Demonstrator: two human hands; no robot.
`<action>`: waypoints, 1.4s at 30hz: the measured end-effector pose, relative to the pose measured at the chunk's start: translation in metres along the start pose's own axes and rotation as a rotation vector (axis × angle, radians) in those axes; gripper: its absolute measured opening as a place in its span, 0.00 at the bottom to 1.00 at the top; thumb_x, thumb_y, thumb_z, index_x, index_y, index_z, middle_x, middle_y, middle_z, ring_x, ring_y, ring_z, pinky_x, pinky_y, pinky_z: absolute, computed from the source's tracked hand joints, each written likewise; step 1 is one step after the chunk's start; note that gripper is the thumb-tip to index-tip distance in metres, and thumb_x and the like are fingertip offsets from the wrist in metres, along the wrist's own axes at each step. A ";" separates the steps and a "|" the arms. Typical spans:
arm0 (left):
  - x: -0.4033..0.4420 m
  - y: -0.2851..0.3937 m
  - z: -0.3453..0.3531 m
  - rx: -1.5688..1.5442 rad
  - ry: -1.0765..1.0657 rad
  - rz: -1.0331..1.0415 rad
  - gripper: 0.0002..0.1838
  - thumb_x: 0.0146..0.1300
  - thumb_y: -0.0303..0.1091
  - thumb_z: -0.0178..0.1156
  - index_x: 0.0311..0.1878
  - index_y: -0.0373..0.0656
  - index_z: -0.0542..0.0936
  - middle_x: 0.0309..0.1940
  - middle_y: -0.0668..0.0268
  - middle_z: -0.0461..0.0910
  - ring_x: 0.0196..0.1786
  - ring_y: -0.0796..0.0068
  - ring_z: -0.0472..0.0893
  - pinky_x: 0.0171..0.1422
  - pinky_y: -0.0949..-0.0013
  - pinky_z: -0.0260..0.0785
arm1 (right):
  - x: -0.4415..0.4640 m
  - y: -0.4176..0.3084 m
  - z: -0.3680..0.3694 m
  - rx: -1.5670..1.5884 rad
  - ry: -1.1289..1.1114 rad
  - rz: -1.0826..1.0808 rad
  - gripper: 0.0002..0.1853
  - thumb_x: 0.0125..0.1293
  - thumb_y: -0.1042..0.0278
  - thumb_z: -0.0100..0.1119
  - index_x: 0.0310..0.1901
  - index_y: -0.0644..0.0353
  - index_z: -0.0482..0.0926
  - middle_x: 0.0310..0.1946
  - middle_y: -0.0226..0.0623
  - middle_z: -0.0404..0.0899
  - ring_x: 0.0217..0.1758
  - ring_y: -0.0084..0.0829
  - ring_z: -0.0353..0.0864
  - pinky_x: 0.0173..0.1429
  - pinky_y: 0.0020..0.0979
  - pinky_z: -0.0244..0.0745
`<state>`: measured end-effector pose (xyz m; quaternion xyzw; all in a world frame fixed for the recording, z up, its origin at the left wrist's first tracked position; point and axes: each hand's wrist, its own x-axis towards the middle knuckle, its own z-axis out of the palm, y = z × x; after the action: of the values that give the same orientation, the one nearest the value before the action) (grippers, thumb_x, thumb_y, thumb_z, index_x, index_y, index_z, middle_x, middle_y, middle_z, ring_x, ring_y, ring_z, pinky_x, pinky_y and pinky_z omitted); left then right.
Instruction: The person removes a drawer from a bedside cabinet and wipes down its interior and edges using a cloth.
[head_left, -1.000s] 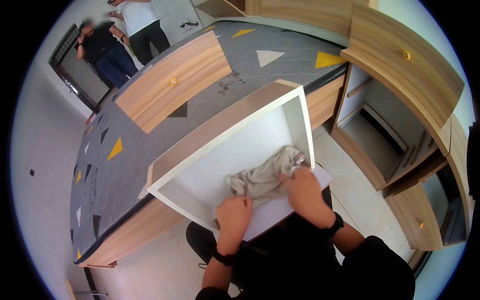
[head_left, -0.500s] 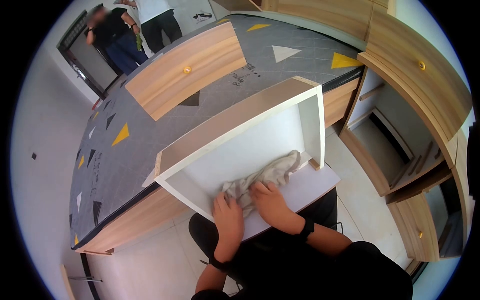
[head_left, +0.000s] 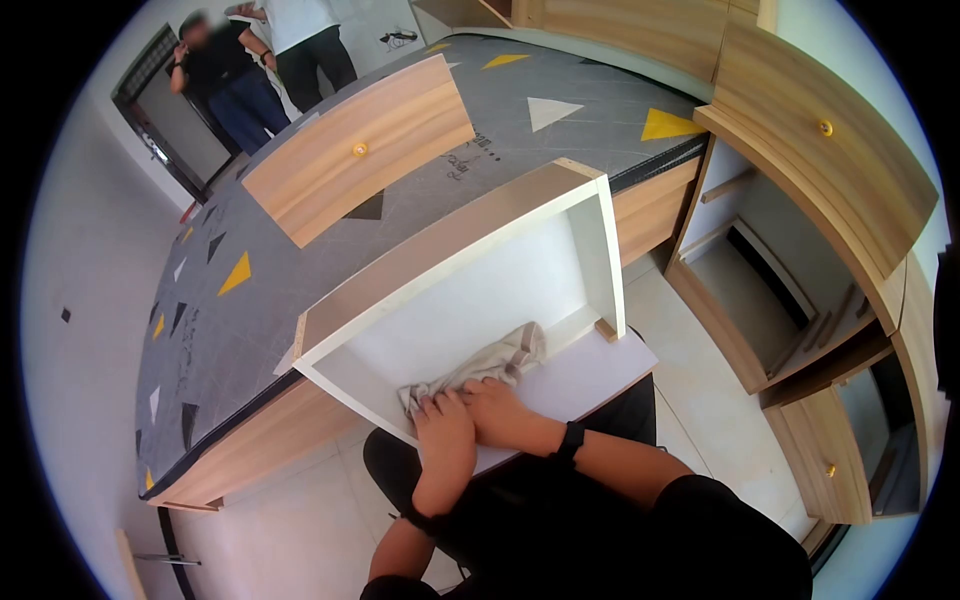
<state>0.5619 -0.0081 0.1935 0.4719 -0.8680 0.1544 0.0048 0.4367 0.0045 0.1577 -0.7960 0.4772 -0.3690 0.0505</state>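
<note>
A white drawer [head_left: 345, 345] with an open front side leans from the bed's edge down to my lap. Inside it, near the low end, lies a crumpled beige-grey cloth [head_left: 515, 352]. The fingers of my left hand [head_left: 446, 436] are curled on the cloth's left end. My right hand [head_left: 502, 412] is close beside it, fingers bent over and gripping the middle of the cloth. A pale panel [head_left: 590, 385] forms the drawer's near edge, under my right wrist.
A loose wooden drawer front [head_left: 400, 135] with a yellow knob lies on the grey mattress [head_left: 235, 325]. On the right stands a wooden cabinet [head_left: 735, 350] with an exposed drawer bay. Two people [head_left: 225, 75] stand by the far wall.
Both hands and the cloth have shifted left along the drawer's low end. My right hand has come up against my left. The whole view has moved slightly.
</note>
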 end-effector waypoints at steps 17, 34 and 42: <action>0.101 0.094 -0.008 -0.482 -0.028 0.532 0.40 0.60 0.35 0.62 0.72 0.25 0.61 0.52 0.44 0.79 0.54 0.48 0.81 0.56 0.53 0.76 | -0.058 0.073 -0.108 -0.539 0.161 0.465 0.15 0.56 0.71 0.60 0.47 0.52 0.84 0.40 0.29 0.87 0.36 0.39 0.82 0.36 0.41 0.80; 0.005 -0.016 0.006 -0.304 -0.238 0.114 0.42 0.58 0.38 0.63 0.68 0.17 0.61 0.44 0.42 0.83 0.36 0.48 0.86 0.41 0.52 0.80 | 0.015 0.013 0.008 -0.242 -0.164 0.231 0.09 0.63 0.59 0.58 0.33 0.54 0.83 0.27 0.39 0.84 0.32 0.44 0.85 0.36 0.44 0.78; -0.010 -0.019 0.001 -0.309 -0.326 -0.038 0.45 0.60 0.40 0.62 0.70 0.15 0.56 0.54 0.27 0.74 0.52 0.38 0.83 0.49 0.48 0.79 | 0.016 0.010 0.003 0.070 -0.191 0.157 0.09 0.62 0.58 0.60 0.38 0.53 0.83 0.28 0.41 0.84 0.33 0.47 0.84 0.37 0.45 0.78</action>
<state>0.5831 -0.0098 0.1956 0.5005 -0.8616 -0.0589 -0.0602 0.4359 -0.0141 0.1597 -0.7856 0.5177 -0.3028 0.1519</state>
